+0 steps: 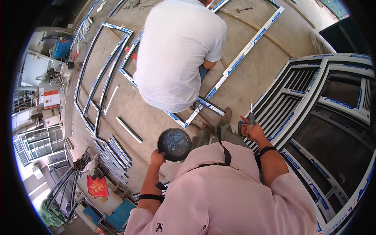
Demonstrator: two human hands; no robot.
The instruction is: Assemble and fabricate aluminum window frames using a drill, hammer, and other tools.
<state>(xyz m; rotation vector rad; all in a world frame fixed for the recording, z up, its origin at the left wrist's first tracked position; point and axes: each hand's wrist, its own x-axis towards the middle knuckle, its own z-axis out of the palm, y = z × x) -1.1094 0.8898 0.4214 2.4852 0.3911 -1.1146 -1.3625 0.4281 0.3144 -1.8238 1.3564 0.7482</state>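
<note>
My left hand (158, 157) is closed on the rim of a round black bowl (174, 156), held out in front of my left side. Long, thin screws (175, 139) lie heaped inside it. On the other side, my right hand (255, 132) grips a cordless drill (252, 118), its long bit pointing away from me. Ahead of me, a person in a white shirt (180, 51) is bent low over a metal frame (243, 56) on the floor. That person's hands are mostly hidden by their body.
Large frames with slats (291, 105) lean close by on my right. At left are another frame (80, 86) on the floor, a loose metal bar (129, 129) and a pile of profile strips (113, 156). A hammer (244, 9) lies on the far floor.
</note>
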